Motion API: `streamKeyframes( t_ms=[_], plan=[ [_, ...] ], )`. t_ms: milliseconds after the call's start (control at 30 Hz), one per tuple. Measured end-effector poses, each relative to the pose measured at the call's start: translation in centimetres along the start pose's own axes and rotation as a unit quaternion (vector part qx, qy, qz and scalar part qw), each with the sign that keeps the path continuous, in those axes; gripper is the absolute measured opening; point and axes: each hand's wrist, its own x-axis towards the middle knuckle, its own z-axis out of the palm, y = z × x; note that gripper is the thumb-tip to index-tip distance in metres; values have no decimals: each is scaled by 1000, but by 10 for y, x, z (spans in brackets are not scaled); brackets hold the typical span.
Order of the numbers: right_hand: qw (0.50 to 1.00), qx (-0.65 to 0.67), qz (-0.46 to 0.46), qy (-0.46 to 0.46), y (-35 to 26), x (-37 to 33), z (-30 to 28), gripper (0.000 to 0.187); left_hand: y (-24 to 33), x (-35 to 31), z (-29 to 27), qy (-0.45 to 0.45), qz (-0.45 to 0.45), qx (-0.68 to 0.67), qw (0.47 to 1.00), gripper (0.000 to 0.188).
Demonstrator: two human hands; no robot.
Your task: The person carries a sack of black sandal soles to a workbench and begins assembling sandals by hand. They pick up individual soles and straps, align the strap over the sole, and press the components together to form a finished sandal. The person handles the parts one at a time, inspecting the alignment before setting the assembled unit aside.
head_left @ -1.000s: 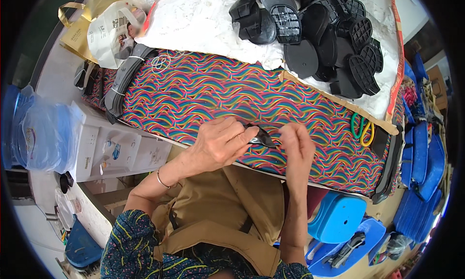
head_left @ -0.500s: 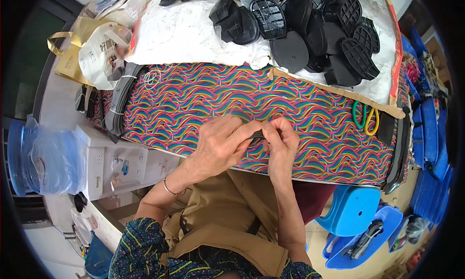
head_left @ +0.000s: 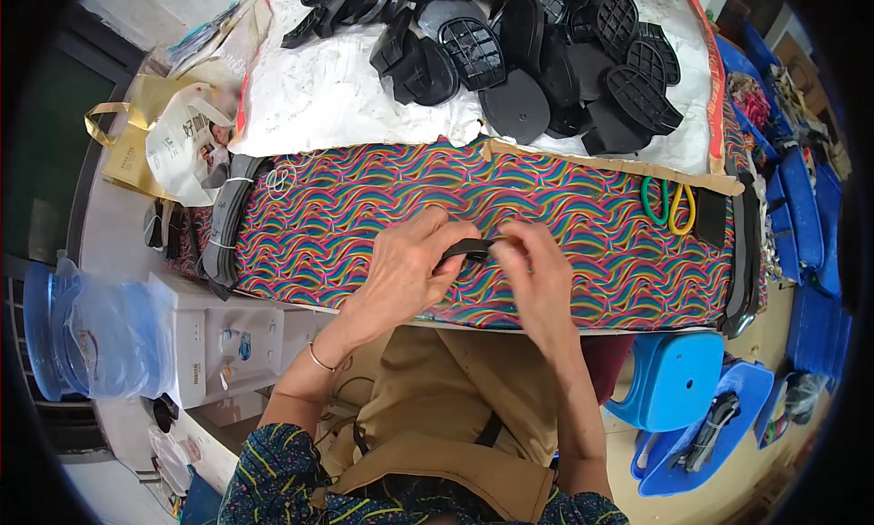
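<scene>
While the left hand [head_left: 410,265] pinches the black strip [head_left: 469,248] above the patterned cloth [head_left: 637,270], I can't tell whether the right hand [head_left: 543,275] grips its right end, but judge it light, bendy, best held by its 2 ends.

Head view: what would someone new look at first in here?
Probably the wavy rainbow cloth stretching across the middle. Above it, black shoe heels lie heaped on a white sheet. Over the cloth, the left hand holds a curved black strip, the right hand close beside its right end.
</scene>
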Motion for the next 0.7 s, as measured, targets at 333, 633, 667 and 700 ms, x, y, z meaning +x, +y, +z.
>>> streamKeyframes(
  t_ms=[333, 633, 667, 700],
  plan=[
    [883, -349, -311, -33, 14, 9, -1, 17, -10, 5, 5, 9, 44, 16, 999, 28],
    [978, 119, 153, 77, 3, -30, -5, 31, -37, -13, -7, 74, -194, -383, 900, 19],
    [973, 166, 156, 36, 6, -33, -4, 20, -30, -14, -4, 88, -195, -421, 882, 19],
    [973, 173, 151, 37, 2, -34, 0, 21, -24, -16, 0, 102, -195, -457, 862, 18]
  ],
)
